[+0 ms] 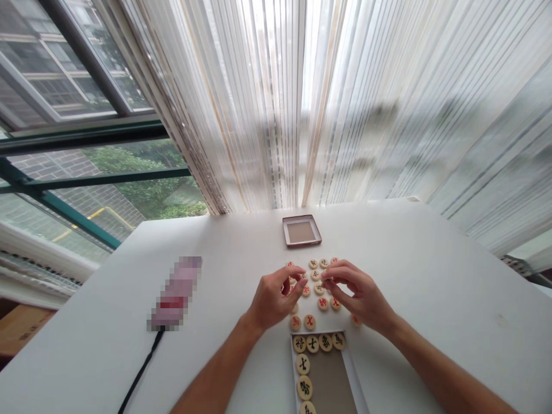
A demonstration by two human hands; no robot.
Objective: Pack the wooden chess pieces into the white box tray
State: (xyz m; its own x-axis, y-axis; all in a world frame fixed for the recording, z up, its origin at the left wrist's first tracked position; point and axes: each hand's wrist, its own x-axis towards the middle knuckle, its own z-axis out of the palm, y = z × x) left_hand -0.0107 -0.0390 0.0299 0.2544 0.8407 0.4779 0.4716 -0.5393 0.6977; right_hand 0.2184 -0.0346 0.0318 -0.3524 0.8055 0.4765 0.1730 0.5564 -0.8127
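Round wooden xiangqi pieces with red or black characters lie in loose rows on the white table, among them a red-marked piece (pixel 309 321). My left hand (pixel 272 294) is curled at the left side of these rows, thumb and forefinger closed about a black-marked xiangqi piece (pixel 303 276). On the right side, my right hand (pixel 357 292) pinches a xiangqi piece, mostly hidden by the fingertips. Both hands cover parts of the rows. Nearer to me is an open box (pixel 354 374), with black-marked pieces (pixel 313 344) along its far and left sides.
The box's lid (pixel 302 231) lies inside up beyond the pieces. A pixelated pinkish object (pixel 176 293) with a black cable (pixel 142 365) rests on the left of the white table (pixel 233 241). String curtains (pixel 267 103) hang behind, beside an open window (pixel 86 138).
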